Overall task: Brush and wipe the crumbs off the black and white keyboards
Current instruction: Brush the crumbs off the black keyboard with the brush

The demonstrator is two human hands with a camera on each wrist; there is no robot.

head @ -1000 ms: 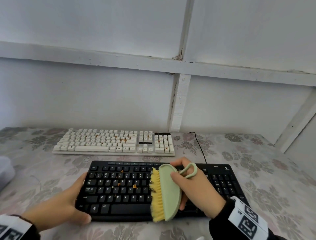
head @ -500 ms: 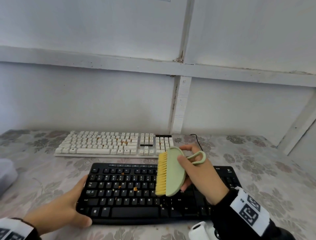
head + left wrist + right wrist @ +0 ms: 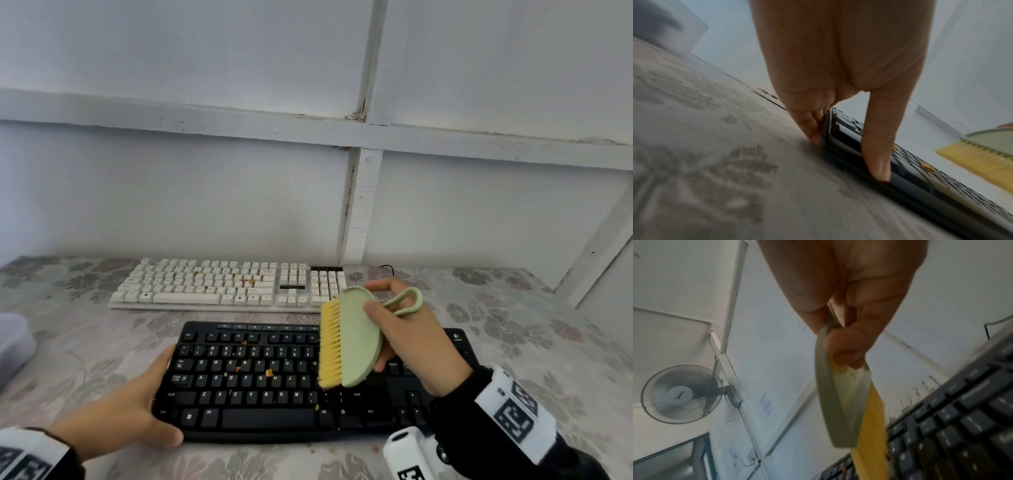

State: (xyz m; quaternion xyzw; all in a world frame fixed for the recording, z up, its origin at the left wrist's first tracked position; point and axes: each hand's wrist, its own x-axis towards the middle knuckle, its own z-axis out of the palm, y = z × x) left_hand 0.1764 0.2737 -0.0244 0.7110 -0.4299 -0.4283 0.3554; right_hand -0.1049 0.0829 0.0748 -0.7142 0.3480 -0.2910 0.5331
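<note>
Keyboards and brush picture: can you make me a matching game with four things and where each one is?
Things:
1. black keyboard
2. white keyboard
3. brush
4. left hand

Places:
A. held in the right hand
B. by the wall, at the back
C. gripping the black keyboard's left end
D. nearest the person, crumbs on its keys

Pairs: 1-D, 2-B, 3-A, 4-C
</note>
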